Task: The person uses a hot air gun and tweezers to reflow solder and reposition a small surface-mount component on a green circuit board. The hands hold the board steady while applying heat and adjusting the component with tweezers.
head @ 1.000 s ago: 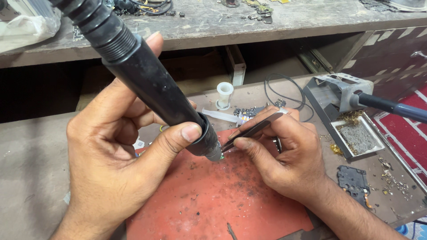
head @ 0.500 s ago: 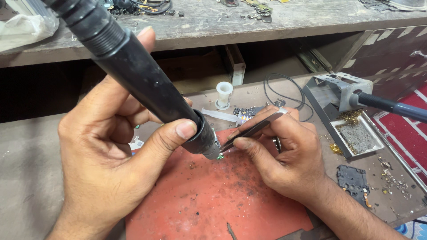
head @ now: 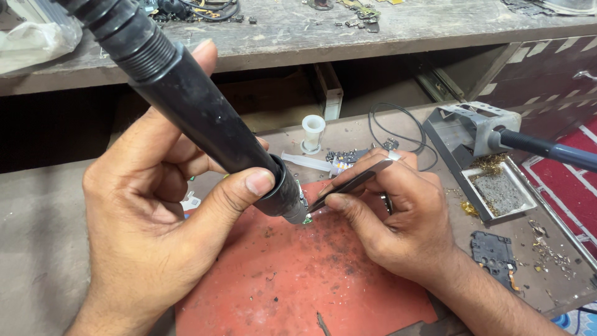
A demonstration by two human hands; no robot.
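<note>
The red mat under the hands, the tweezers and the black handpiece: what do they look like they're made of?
Red mat: probably silicone or rubber, matte, with dark scorch-like stains and specks. Tweezers in the right hand: metal, going by the thin dark blades with a dull sheen. Black handpiece in the left hand: likely hard plastic, smooth semi-gloss with a ribbed collar; its tip looks metallic.

The mat [head: 292,286] lies on the desk [head: 37,249] at 6 o'clock. The left hand [head: 155,224] sits at 9 o'clock, holding the hot-air handle [head: 199,118] over the mat. The right hand [head: 398,218], at 3 o'clock, holds tweezers [head: 348,185] meeting the nozzle tip. The spool [head: 313,132] stands at 12 o'clock; the iron stand [head: 479,155] lies toward 2 o'clock.
</note>
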